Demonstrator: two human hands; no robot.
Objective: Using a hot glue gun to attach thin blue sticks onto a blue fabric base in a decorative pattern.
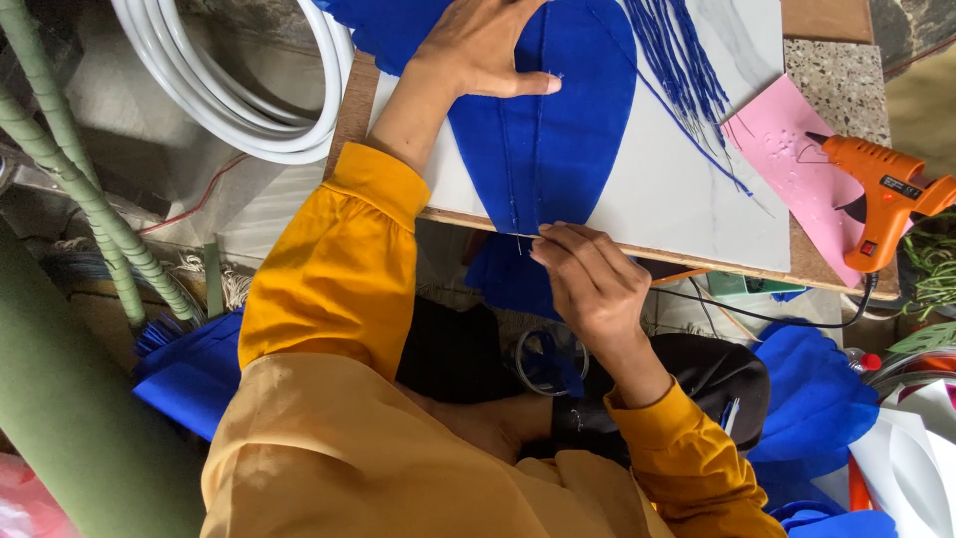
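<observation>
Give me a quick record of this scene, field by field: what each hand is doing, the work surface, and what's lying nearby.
Left hand: flat on blue petal-shaped piece
Right hand: fingers pinch thin wire at the piece's tip
Surface: white board
Nearby: orange glue gun on pink sheet, blue strands, white tubing coil

Left hand [478, 50] is pressed flat on a blue petal-shaped felt piece [568, 130] lying on a white board [687, 199]. Right hand [593, 284] pinches something thin at the felt's lower tip, maybe a wire. Orange glue gun [881, 194] sits on pink paper [797, 164] nearby.
</observation>
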